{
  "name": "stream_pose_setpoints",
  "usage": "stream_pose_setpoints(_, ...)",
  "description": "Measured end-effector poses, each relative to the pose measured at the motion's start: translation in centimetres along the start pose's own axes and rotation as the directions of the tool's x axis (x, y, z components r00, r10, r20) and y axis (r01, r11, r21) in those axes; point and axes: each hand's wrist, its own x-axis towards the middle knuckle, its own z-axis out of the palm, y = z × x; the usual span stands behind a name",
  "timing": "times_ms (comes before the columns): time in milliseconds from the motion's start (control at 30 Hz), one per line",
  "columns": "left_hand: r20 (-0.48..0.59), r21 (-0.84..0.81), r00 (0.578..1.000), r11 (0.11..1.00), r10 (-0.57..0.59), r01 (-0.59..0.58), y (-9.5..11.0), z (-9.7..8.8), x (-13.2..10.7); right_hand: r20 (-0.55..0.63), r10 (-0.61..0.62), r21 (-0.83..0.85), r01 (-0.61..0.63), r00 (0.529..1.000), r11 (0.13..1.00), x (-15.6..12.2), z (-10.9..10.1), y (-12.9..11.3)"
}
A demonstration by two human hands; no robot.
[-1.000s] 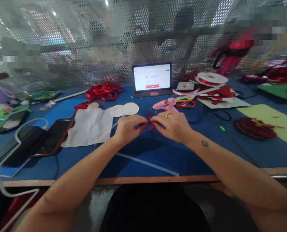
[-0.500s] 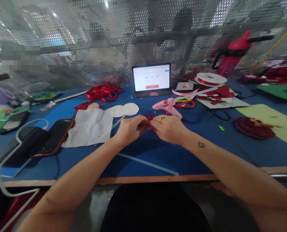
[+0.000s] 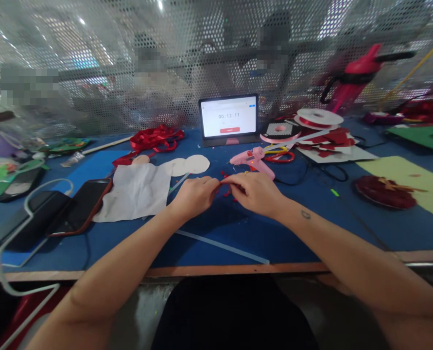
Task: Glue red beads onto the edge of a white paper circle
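My left hand and my right hand meet over the blue table, fingers pinched together on a small red piece between their tips. Small red scraps lie on the table under the fingers. A pink glue gun lies just beyond my right hand. A crumpled white sheet and white paper circles lie to the left of my left hand. A thin clear stick lies on the table below my wrists.
A tablet showing a timer stands at the back against a perforated screen. Red ribbon, ribbon spools, red scissors, two phones with a white cable, a red pile on yellow-green felt. The table's front edge is close.
Both hands stay pinched together and have shifted slightly; my right hand has turned so its fingers reach further left. The timer has advanced one second.
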Motion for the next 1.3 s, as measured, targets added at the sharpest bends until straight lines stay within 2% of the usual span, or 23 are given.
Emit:
stream_pose_setpoints(100, -0.045, -0.175, 0.986, 0.973, -0.158, 0.148, -0.2, -0.6, 0.5, -0.121, 0.1, 0.021, -0.099, 0.988, 0.995, 0.3, -0.7, 1.0)
stream_pose_setpoints(167, -0.078, -0.368, 0.946, 0.891, -0.314, 0.265, -0.7, -1.0, 0.8, -0.164, 0.154, 0.036, -0.15, 0.974, 0.988, 0.5, -1.1, 1.6)
stream_pose_setpoints(267, -0.096, -0.644, 0.826, 0.668, -0.555, 0.373, -1.5, -1.4, 1.2, -0.145, 0.2, 0.032, -0.198, 0.969, 0.98, 0.7, -1.3, 2.2)
stream_pose_setpoints(333, -0.078, -0.761, 0.724, 0.511, -0.685, 0.401, -2.0, -1.5, 1.4, -0.056, 0.194, 0.02, -0.193, 0.98, 0.981, 0.7, -1.0, 2.3)
stream_pose_setpoints(400, -0.034, -0.832, 0.631, 0.372, -0.775, 0.412, -2.3, -1.6, 1.6, 0.066, 0.133, 0.035, -0.136, 0.989, 0.99, 0.6, -0.3, 2.1)
stream_pose_setpoints(467, 0.015, -0.875, 0.566, 0.263, -0.824, 0.406, -2.3, -1.6, 1.8, 0.159, 0.023, 0.065, -0.034, 0.987, 0.997, 0.6, 0.5, 1.8)
stream_pose_setpoints(500, 0.033, -0.889, 0.548, 0.226, -0.836, 0.398, -2.3, -1.7, 1.9, 0.185, -0.038, 0.069, 0.025, 0.982, 0.997, 0.6, 0.9, 1.5)
stream_pose_setpoints(600, 0.048, -0.914, 0.536, 0.179, -0.843, 0.364, -2.2, -1.7, 2.1, 0.251, -0.204, 0.015, 0.207, 0.946, 0.978, 0.7, 2.0, 0.9)
stream_pose_setpoints(700, 0.018, -0.939, 0.525, 0.165, -0.851, 0.301, -2.7, -1.8, 2.2, 0.309, -0.288, -0.089, 0.33, 0.906, 0.94, 0.9, 2.5, 1.0)
stream_pose_setpoints(800, 0.004, -0.962, 0.487, 0.129, -0.873, 0.24, -3.6, -2.1, 2.2, 0.294, -0.278, -0.209, 0.346, 0.914, 0.915, 1.2, 2.2, 1.9)
stream_pose_setpoints(967, 0.02, -0.98, 0.39, 0.06, -0.921, 0.191, -4.8, -2.5, 2.1, 0.25, -0.191, -0.3, 0.263, 0.949, 0.917, 1.2, 1.0, 3.3)
stream_pose_setpoints(1033, 0.037, -0.983, 0.396, 0.038, -0.918, 0.181, -4.7, -2.5, 2.1, 0.147, -0.135, -0.214, 0.165, 0.98, 0.963, 1.1, 0.8, 3.0)
stream_pose_setpoints(1100, 0.079, -0.98, 0.441, 0.011, -0.894, 0.198, -4.0, -2.2, 2.1, 0.035, -0.018, 0.021, 0.017, 0.999, 1.0, 1.0, 0.8, 2.3)
stream_pose_setpoints(1133, 0.111, -0.976, 0.472, -0.007, -0.875, 0.217, -3.5, -2.1, 2.2, 0.015, 0.061, 0.176, -0.062, 0.998, 0.982, 1.0, 0.8, 1.9)
stream_pose_setpoints(1233, 0.233, -0.951, 0.572, -0.06, -0.787, 0.304, -1.4, -1.7, 2.2, 0.082, 0.221, 0.566, -0.228, 0.972, 0.792, 1.1, 1.2, 0.8)
stream_pose_setpoints(1300, 0.32, -0.926, 0.639, -0.088, -0.7, 0.367, 0.1, -1.6, 2.2, 0.155, 0.224, 0.707, -0.266, 0.962, 0.655, 1.2, 1.4, 0.2)
